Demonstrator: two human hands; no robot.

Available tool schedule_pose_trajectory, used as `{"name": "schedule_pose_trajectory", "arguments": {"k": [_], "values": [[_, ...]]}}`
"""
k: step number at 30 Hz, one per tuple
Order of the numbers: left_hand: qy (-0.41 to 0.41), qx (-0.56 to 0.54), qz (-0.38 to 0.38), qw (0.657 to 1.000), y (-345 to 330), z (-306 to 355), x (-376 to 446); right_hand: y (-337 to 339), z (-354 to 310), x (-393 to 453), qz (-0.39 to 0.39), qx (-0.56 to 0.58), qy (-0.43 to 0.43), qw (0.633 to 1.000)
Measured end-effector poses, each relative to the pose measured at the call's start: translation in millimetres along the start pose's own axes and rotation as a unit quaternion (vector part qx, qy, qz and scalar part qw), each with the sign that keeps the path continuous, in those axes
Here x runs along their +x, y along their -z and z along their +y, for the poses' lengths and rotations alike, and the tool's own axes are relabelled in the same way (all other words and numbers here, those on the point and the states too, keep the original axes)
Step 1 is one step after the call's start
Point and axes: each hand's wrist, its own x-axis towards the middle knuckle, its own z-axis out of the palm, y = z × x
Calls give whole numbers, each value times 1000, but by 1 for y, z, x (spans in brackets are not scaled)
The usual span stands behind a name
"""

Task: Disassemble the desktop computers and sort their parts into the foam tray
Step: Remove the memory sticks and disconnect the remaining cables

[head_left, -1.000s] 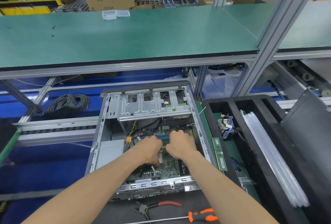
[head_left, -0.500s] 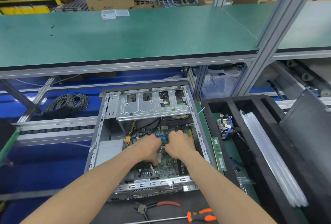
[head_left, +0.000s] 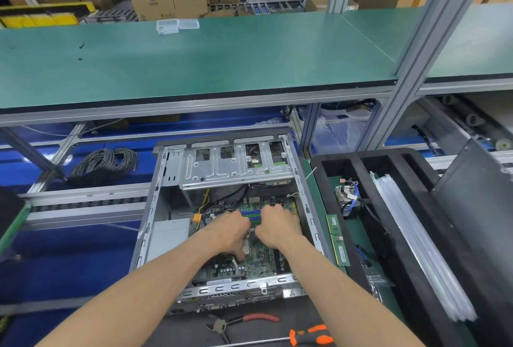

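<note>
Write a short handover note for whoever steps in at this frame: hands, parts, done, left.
Left hand and right hand: both down inside the open computer case, fingers on the motherboard by the memory slots; grip hidden.
Done: memory sticks and a cabled part lie in the foam tray.
Left: motherboard and drive cage are in the case.

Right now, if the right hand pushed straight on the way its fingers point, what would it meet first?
Probably the memory slots directly ahead of the right hand, then the drive cage; depth is unclear.

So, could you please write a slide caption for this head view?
Both hands, left and right, work at the memory slots inside the open computer case.
</note>
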Motion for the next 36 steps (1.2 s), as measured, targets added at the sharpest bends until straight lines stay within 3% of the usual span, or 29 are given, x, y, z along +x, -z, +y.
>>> {"name": "schedule_pose_trajectory", "arguments": {"k": [22,30,33,36], "values": [[17,-14,4,1000,15,0,-12,4,-2,-4,-22,25,-19,999],[16,-6,47,999,56,-15,-25,14,-3,-3,25,222,-10,975],[7,-36,88,995,74,-17,-28,23,-5,-8,28,336,5,941],[-10,-52,135,989,92,-10,-28,42,-7,-15,3,482,-3,876]]}}
